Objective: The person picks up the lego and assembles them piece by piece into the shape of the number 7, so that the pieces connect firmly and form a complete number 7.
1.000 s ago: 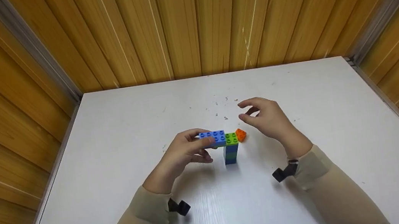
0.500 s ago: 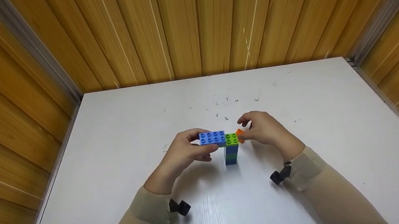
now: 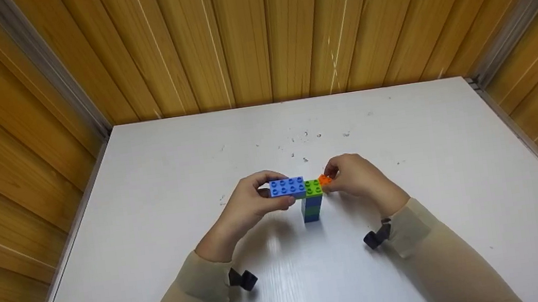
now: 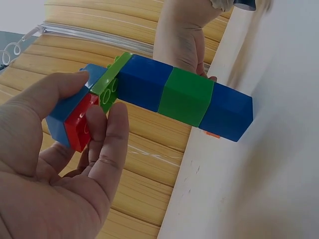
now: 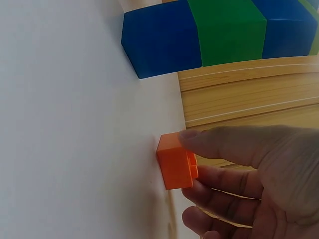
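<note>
My left hand (image 3: 250, 203) grips a long blue brick (image 3: 287, 186) at the upper left of a small brick structure. A red brick (image 4: 79, 122) sits under that blue one, between the fingers. Beside it lies a flat light-green plate (image 3: 313, 188), capping a column of a blue brick (image 4: 144, 82), a green brick (image 4: 186, 96) and another blue brick (image 4: 227, 112) on the table. To the column's right, my right hand (image 3: 358, 178) pinches a small orange brick (image 5: 175, 162) between thumb and fingers. The orange brick stands at the table surface, apart from the column.
The white table (image 3: 170, 153) carries small dark marks beyond the hands. Wood-patterned panels (image 3: 243, 35) rise behind and on both sides. A small black camera (image 3: 247, 280) is worn on the left wrist, another black camera (image 3: 374, 239) on the right.
My right hand has come down and toward me to the orange brick and now pinches it. The left hand keeps its hold, its thumb shifted from the blue brick's top to its near side.
</note>
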`<state>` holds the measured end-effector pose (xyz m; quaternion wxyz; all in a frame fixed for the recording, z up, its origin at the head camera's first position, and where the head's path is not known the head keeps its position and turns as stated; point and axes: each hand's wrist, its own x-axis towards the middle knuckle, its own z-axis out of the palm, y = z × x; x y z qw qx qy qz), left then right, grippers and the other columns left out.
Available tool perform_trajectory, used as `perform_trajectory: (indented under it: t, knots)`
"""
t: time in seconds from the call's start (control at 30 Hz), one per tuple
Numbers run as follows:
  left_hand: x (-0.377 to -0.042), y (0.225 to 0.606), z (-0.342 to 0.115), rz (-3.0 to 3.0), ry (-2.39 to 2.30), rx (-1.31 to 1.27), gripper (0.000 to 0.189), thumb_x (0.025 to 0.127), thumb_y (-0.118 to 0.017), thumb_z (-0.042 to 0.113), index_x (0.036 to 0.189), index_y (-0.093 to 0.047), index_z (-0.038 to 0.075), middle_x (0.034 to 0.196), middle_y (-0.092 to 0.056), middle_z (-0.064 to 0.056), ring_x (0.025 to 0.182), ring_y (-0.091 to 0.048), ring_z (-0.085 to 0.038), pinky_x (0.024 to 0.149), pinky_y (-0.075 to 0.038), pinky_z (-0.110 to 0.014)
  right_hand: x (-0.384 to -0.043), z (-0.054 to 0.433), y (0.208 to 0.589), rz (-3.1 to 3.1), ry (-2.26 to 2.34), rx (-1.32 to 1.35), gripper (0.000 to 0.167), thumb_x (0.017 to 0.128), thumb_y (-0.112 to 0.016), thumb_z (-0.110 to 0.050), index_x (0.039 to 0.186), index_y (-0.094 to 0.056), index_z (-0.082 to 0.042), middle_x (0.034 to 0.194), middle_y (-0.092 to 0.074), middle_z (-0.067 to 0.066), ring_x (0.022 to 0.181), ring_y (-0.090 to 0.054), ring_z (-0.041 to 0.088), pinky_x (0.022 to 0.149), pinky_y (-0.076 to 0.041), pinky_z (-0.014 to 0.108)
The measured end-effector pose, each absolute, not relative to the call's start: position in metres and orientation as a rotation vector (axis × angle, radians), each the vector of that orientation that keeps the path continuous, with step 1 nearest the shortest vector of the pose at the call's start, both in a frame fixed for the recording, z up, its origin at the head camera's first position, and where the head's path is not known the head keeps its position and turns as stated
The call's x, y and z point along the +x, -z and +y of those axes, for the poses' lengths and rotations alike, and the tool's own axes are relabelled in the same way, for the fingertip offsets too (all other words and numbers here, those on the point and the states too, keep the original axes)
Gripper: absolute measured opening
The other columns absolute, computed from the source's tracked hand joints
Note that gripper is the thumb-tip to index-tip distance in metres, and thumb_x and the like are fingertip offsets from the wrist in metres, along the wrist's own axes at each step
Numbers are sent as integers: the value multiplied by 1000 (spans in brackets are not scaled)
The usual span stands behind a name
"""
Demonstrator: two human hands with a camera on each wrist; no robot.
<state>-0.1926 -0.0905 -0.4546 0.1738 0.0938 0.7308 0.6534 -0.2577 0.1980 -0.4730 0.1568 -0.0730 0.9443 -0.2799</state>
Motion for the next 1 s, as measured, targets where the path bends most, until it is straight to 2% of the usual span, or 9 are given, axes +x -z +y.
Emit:
perform_trajectory:
  t: [0.3,0.5,0.63,0.83,0.93,1.0]
  knots:
    - [-192,455,-90,2066,-1865,280,45,91,-93,11,133,-76,11,139,-73,-12,113,-73,-24,98,-67,-30,-258,202,470,2711,818,-207,35,95,-90,-28,122,-79,-8,120,-78,11,104,-64,29,97,-55,45]
    - [-193,456,-91,2077,-1857,280,44,92,-93,15,132,-76,12,138,-74,-12,112,-73,-24,97,-67,-30,-258,208,462,2751,889,-241,34,98,-84,-31,125,-79,-11,123,-77,11,106,-66,30,95,-56,44]
    - [-193,456,-91,2065,-1882,308,44,91,-92,14,132,-76,10,138,-73,-13,111,-74,-23,95,-67,-29,-257,209,455,2781,941,-269,38,100,-81,-29,131,-78,-8,127,-76,14,113,-66,33,99,-57,48]
    - [-193,456,-91,2090,-1875,326,44,91,-92,13,132,-76,10,138,-72,-12,114,-70,-23,97,-64,-27,-251,211,442,2757,1138,-297,38,100,-81,-24,134,-76,-7,134,-76,16,126,-71,37,113,-62,55]
    - [-193,456,-91,2110,-1871,321,43,92,-93,14,131,-76,11,136,-72,-12,117,-68,-24,99,-63,-26,-248,212,435,2725,1277,-340,35,99,-80,-17,133,-76,-6,135,-76,15,125,-75,36,111,-65,49]
    - [-193,456,-92,2112,-1877,310,43,92,-93,14,131,-76,11,136,-72,-12,118,-68,-25,100,-64,-27,-245,211,431,2709,1358,-388,34,99,-80,-13,132,-76,-5,134,-75,15,122,-76,34,107,-67,39]
